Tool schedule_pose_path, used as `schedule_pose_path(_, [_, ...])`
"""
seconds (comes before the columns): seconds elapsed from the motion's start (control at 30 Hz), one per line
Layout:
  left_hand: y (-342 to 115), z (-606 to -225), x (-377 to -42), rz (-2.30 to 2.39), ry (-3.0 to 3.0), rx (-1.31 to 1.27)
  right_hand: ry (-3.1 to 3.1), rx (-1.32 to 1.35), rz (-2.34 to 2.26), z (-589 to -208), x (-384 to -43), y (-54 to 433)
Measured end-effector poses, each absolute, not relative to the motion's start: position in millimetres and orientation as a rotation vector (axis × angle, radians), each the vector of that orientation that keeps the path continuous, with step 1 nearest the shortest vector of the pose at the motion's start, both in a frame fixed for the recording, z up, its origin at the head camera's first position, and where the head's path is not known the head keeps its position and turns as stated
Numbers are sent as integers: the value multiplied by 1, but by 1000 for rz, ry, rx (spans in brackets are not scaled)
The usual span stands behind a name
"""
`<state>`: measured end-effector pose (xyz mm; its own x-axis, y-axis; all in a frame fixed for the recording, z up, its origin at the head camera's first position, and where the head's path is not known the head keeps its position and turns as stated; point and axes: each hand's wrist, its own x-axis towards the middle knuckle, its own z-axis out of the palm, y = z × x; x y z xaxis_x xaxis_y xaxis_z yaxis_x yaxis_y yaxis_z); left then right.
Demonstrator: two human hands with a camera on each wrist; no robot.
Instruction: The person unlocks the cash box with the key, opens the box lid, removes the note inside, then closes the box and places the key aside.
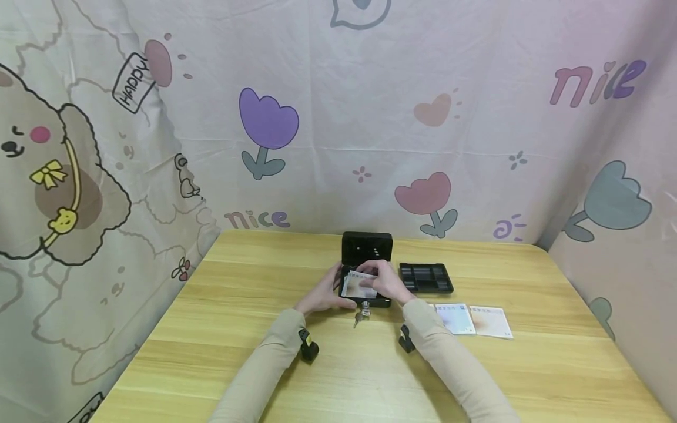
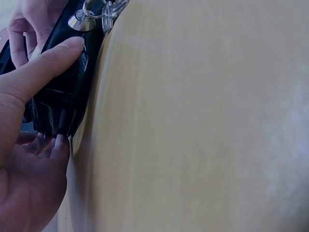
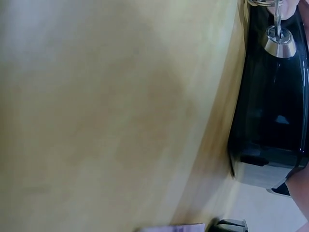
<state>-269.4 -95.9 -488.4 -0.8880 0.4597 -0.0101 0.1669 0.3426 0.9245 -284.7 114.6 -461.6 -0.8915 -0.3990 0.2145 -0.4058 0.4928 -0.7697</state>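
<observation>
A black cash box point(image 1: 382, 302) stands on the table with its lid point(image 1: 367, 242) raised at the back. Printed paper notes point(image 1: 355, 286) lie inside it. My left hand point(image 1: 329, 292) grips the box's left side, thumb along the front wall and fingers around the end. With my right hand point(image 1: 386, 281) reaching in from the right, I pinch the notes at their right part; some fingertips are hidden. A key sits in the front lock point(image 2: 82, 21), and more keys point(image 1: 359, 318) hang from its ring. The right wrist view shows the box front point(image 3: 270, 111) but little of that hand.
A black compartment tray point(image 1: 426, 278) lies right of the box. In front of it are a bluish stack of notes point(image 1: 455, 319) and a brownish one point(image 1: 491, 322), side by side. A printed curtain point(image 1: 328, 194) hangs behind the wooden table point(image 1: 359, 376).
</observation>
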Motion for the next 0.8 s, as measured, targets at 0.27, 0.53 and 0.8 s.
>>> schedule_pose_path(0.27, [-96, -488, -269, 1568, 2334, 546, -2750, 741, 1340, -462, -287, 117])
schedule_pose_path(0.53, [-95, -489, -269, 1565, 2342, 553, -2747, 744, 1344, -464, -289, 119])
schedule_pose_path(0.8, [-95, -488, -269, 1562, 2358, 548, -2720, 658, 1375, -456, -286, 123])
